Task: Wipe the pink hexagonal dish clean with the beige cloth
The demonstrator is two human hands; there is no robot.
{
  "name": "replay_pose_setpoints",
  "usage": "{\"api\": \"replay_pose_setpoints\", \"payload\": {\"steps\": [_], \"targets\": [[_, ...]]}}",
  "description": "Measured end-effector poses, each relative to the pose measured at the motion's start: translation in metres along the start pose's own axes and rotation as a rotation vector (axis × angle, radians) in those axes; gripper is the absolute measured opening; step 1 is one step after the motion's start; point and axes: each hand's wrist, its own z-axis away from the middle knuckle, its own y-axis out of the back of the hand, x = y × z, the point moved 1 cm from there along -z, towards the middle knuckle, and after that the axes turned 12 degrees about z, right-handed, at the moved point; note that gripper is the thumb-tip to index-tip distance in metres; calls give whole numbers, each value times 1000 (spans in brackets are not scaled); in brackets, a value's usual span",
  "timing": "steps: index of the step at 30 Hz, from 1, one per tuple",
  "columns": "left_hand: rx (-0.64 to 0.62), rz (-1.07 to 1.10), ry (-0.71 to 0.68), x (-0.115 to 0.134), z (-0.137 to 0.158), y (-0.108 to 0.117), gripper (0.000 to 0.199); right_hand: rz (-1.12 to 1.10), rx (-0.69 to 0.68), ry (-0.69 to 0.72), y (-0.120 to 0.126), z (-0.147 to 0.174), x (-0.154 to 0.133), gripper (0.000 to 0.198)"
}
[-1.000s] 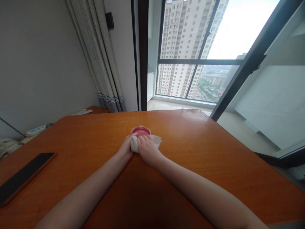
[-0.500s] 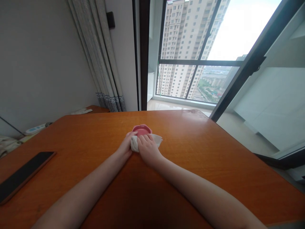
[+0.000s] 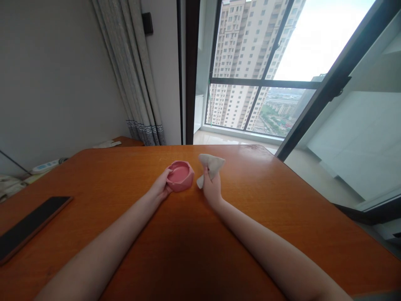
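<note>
A pink faceted dish [image 3: 181, 179], shaped like an ashtray with notches in its rim, is tilted in my left hand [image 3: 161, 184]. The thumb rests over its left rim and the other fingers are partly hidden beneath it. To the right, apart from the dish, my right hand [image 3: 212, 188] grips a crumpled whitish cloth [image 3: 213, 162]. The cloth sticks out above and to the left of the fingers. Both hands are over the wooden table [image 3: 250, 196]; whether the dish touches the tabletop I cannot tell.
A dark phone-like slab [image 3: 31, 225] lies at the table's left. Beyond the left edge are a white power strip [image 3: 46, 166] and some cloth. A grey curtain [image 3: 131, 83] hangs behind, and a glazed door frame [image 3: 313, 96] stands at the right, close to the table's edge.
My right hand has drawn the cloth off the dish, moving right and slightly away from me. The dish has shifted a little left and tilted in my left hand.
</note>
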Motion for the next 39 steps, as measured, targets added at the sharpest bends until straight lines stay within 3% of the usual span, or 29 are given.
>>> {"api": "replay_pose_setpoints", "payload": {"steps": [5,9,13,17,20,22,24,28,31,34,39], "targets": [[-31,36,49,-1,8,-8,21,61,-183,79,-19,15,-3,42],[-8,121,-121,-4,12,-13,17,117,-203,109,-31,34,-12,45],[-123,41,-250,-13,17,-11,28,61,-133,24,-32,35,-19,45],[-298,-120,-157,-16,19,-8,48,-87,-14,-58,-18,14,-12,43],[-362,-217,-33,-10,16,-6,47,-152,-81,-110,-8,-1,1,39],[-345,-271,-11,-7,10,-2,43,-131,-167,-97,-8,-5,7,38],[-268,-270,-75,-8,4,1,35,-94,-222,-69,-12,-2,9,41],[-104,-120,-207,-14,0,5,27,-49,-183,-48,-27,16,5,47],[-167,-73,-197,-18,5,3,31,-4,-124,-10,-30,21,2,48],[-238,-134,-95,-18,10,2,31,-27,-88,-55,-23,13,5,43],[-194,-252,-56,-17,8,6,46,-81,-198,-114,-13,-1,10,32]]}}
